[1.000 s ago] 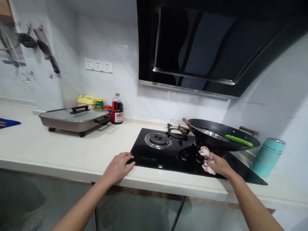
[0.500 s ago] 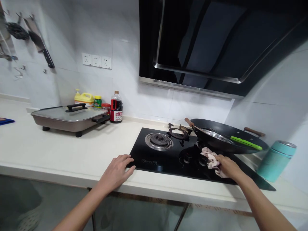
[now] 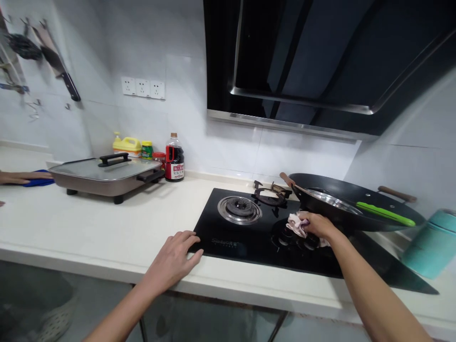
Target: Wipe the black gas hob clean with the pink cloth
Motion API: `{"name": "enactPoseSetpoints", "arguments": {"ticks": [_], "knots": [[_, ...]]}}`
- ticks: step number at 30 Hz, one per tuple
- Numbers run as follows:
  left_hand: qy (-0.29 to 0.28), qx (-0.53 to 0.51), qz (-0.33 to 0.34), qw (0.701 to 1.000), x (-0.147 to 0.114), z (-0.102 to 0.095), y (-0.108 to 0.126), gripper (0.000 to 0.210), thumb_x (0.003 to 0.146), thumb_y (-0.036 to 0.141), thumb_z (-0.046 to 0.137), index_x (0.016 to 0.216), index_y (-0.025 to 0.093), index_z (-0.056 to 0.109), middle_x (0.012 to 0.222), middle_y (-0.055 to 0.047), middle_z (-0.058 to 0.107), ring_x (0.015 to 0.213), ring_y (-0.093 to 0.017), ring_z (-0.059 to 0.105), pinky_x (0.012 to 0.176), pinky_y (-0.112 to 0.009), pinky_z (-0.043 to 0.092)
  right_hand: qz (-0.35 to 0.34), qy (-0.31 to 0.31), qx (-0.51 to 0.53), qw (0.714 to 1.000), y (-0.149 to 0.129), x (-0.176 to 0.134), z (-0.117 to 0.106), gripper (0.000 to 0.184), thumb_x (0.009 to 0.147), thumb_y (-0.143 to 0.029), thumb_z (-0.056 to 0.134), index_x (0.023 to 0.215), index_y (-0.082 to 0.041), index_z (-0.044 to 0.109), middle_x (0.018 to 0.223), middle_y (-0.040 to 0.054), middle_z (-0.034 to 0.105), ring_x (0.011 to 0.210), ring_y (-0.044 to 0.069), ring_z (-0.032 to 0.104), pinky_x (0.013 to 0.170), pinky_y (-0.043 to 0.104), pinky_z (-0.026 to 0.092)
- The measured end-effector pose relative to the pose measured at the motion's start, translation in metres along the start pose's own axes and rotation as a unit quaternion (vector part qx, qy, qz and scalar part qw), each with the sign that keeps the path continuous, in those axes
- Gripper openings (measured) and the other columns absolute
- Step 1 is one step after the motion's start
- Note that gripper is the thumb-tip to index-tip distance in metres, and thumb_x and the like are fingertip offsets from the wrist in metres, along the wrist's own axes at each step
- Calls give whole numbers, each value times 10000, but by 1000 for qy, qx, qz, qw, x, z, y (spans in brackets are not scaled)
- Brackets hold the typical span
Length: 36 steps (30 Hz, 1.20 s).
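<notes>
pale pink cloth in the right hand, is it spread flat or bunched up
Bunched up: the pale pink cloth is gripped in the right hand, with crumpled folds sticking out over the black glass stove.

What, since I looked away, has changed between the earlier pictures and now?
The right hand, still holding the pale cloth, moved left and farther back across the hob. At far left, another person's hand and a blue cloth moved right, toward the lidded pan. The left hand and wok stayed put.

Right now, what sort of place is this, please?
It looks like a kitchen: a stove is set into the counter, a black wok sits on it, and a range hood hangs above.
</notes>
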<state>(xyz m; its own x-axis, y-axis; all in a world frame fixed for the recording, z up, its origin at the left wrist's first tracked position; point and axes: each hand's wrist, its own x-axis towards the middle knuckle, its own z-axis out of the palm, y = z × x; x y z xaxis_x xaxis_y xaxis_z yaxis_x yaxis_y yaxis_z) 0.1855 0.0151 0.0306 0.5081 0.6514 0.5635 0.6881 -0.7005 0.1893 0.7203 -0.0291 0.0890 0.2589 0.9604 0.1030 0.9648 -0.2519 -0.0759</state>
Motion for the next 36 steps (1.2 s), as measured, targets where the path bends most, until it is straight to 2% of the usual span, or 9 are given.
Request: {"name": "enactPoseSetpoints", "arguments": {"ticks": [5, 12, 16, 19, 23, 28, 31, 34, 36], "knots": [[0, 3, 4, 1000, 0, 1, -1, 281, 982, 404, 570, 1147, 229, 716, 1233, -98, 719, 1168, -278, 658, 1004, -444, 515, -6, 7, -9, 1000, -18, 1, 0, 408, 773, -215, 624, 1124, -372, 757, 1334, -15, 692, 1125, 230, 666, 808, 279, 435], [5, -2, 2, 1000, 0, 0, 0, 275, 978, 405, 573, 1133, 234, 722, 1241, -96, 718, 1165, -283, 664, 1001, -445, 521, -3, 23, -16, 1000, -53, 16, 15, 475, 822, -268, 625, 1288, -339, 679, 1382, 45, 632, 1117, 230, 639, 818, 299, 425], [19, -6, 6, 1000, -2, 3, -1, 259, 979, 386, 578, 1139, 241, 719, 1248, -96, 715, 1155, -278, 664, 999, -440, 521, 8, 12, -18, 1000, -68, 31, 16, 470, 830, -313, 652, 1300, -296, 657, 1286, 80, 674, 1014, 220, 668, 788, 299, 429], [24, -9, 6, 1000, -2, 3, -1, 245, 972, 373, 583, 1126, 242, 721, 1230, -92, 717, 1136, -276, 667, 988, -437, 524, 13, 3, -22, 1000, -80, 39, 10, 376, 863, -329, 641, 1234, -272, 663, 1189, 85, 719, 993, 233, 682, 779, 304, 430], [8, -15, -4, 1000, -1, 0, 2, 234, 969, 346, 578, 1114, 236, 726, 1205, -89, 722, 1112, -274, 672, 957, -431, 528, -14, 4, -28, 1000, -113, 41, 3, 296, 894, -312, 608, 1178, -246, 657, 1159, 102, 730, 1018, 243, 679, 794, 309, 420], [9, -22, -14, 1000, 0, -2, 5, 238, 958, 343, 582, 1100, 231, 737, 1201, -90, 726, 1117, -277, 673, 970, -438, 526, -91, 8, -22, 996, -170, 18, 9, 335, 868, -336, 635, 1195, -263, 631, 1164, 72, 718, 1059, 242, 656, 816, 309, 398], [19, -26, -11, 999, -1, -1, 4, 242, 956, 348, 582, 1096, 236, 743, 1201, -93, 732, 1123, -276, 673, 988, -437, 522, -135, 17, -16, 991, -199, -8, 17, 388, 862, -431, 667, 1215, -279, 616, 1197, 62, 691, 1122, 253, 616, 883, 323, 393], [16, -30, -12, 999, -1, 0, 1, 252, 957, 355, 578, 1100, 237, 748, 1208, -95, 737, 1131, -276, 677, 989, -438, 526, -142, 31, -7, 989, -214, -30, 24, 478, 874, -520, 666, 1287, -291, 590, 1261, 78, 655, 1200, 285, 563, 972, 371, 377], [12, -31, -18, 999, -1, 1, -1, 258, 959, 352, 572, 1108, 239, 750, 1225, -97, 737, 1147, -277, 678, 993, -441, 529, -115, 44, -1, 992, -214, -37, 25, 519, 896, -529, 644, 1348, -288, 564, 1315, 108, 630, 1250, 323, 525, 1015, 429, 359]]}}
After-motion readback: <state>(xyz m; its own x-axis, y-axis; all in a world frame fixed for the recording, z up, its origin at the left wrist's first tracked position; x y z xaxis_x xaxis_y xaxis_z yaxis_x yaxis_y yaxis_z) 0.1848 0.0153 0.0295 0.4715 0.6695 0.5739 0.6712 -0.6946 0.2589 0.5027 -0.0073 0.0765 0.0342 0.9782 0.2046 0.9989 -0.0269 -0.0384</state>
